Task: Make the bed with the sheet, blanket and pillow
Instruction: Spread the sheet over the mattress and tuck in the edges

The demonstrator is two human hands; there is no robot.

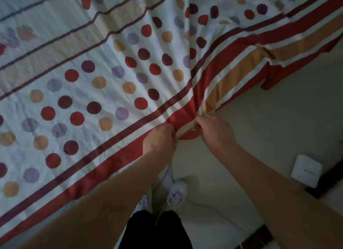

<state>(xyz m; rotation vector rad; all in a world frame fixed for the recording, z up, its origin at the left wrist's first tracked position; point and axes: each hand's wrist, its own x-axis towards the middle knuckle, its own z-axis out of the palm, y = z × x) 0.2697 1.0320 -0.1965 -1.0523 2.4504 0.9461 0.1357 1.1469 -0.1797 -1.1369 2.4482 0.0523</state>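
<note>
A white sheet (104, 76) with red, maroon, lilac and tan dots and a red, white and tan striped border lies spread over the bed, filling the left and top of the head view. Its border edge is bunched into a gather at the centre. My left hand (160, 139) pinches the red border from the left of that gather. My right hand (213, 130) grips the same bunched edge from the right, a few centimetres away. Folds fan out from the gather across the sheet. No blanket or pillow is in view.
Pale floor (278, 109) runs along the right of the bed. A white square box (306, 170) lies on the floor at the right, beside a dark wooden edge (319, 191). My white shoes (176, 195) and dark trousers stand close to the bed's side.
</note>
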